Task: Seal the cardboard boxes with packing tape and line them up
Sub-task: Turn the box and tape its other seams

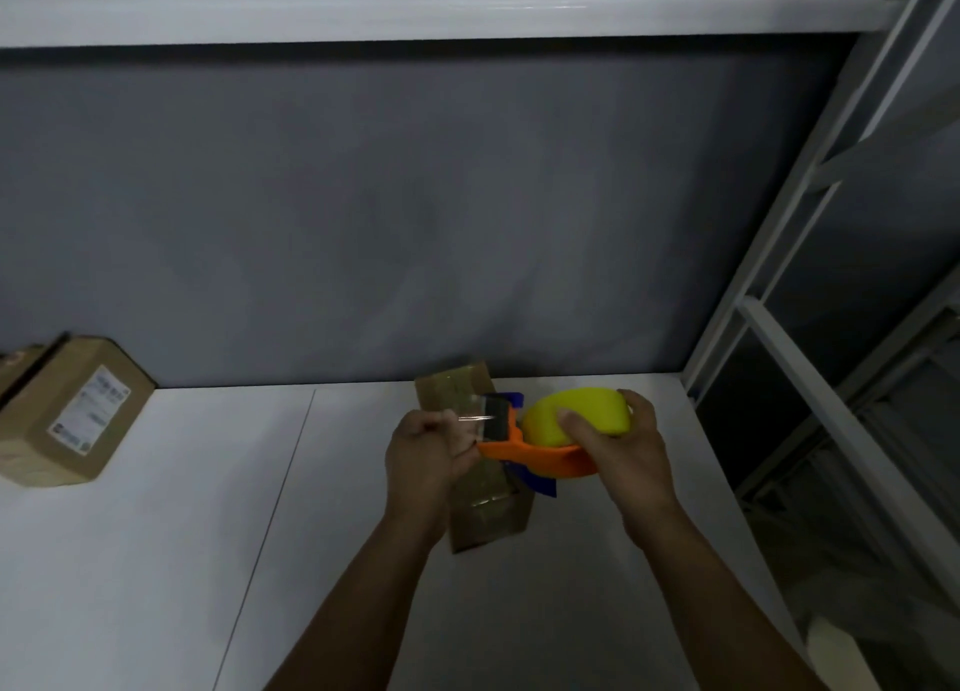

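A long brown cardboard box (485,514) lies on the white table (156,560), partly hidden under both hands. My right hand (621,449) grips a tape dispenser (550,433) with a yellow cover, orange body and blue parts, held just above the box. My left hand (423,454) is closed beside the dispenser's front end, pinching the clear tape end (475,418) that comes off the blade. Another brown box with a white label (72,412) sits at the far left against the grey wall, with a further box edge (15,365) behind it.
A grey wall panel (415,212) backs the table. White metal shelving posts (779,254) rise along the right edge, and a white shelf (415,7) runs overhead. A seam (280,488) splits the tabletop.
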The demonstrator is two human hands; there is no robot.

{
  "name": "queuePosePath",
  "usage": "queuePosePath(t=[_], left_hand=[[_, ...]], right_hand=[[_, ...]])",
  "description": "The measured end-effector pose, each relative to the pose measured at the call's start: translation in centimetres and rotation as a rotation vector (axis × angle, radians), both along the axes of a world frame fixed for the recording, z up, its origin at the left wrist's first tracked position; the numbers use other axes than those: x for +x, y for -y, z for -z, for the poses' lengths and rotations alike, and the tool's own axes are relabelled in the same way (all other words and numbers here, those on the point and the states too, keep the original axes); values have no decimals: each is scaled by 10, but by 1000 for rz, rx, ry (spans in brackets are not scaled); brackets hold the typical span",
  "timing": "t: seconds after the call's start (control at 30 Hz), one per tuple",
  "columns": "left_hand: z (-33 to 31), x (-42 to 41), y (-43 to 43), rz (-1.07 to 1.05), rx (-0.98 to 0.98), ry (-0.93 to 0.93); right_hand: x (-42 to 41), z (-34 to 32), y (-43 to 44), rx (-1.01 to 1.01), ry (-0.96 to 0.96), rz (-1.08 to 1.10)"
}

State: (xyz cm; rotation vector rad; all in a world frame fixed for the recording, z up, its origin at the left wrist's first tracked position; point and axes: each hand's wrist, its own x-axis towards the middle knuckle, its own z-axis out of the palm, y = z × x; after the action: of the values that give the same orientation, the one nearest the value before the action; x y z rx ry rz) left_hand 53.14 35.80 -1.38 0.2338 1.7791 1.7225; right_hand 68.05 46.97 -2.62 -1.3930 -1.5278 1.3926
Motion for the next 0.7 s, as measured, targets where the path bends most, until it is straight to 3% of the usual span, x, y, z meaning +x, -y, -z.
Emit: queuePosePath(t=[0.1,0.2,0.33,0.43,0.57,0.7], left_hand=[[-13,-5,2,41,209,255],[-20,-8,4,80,272,227],[-27,-11,6,123,286,30],[-30,-15,7,247,243,-136],[-39,-17,10,412,257,-243],[-40,-33,16,447,229,-308]], right_hand=[[8,-2,-4,-328,-342,-23],[14,6,-8,-535,-512,-71],[20,5,-15,-701,-421,-136],[15,12,-19,-776,-457,-17],[6,17,-15,-847,-502,-6],[11,22,-14,-868,-470,-35]])
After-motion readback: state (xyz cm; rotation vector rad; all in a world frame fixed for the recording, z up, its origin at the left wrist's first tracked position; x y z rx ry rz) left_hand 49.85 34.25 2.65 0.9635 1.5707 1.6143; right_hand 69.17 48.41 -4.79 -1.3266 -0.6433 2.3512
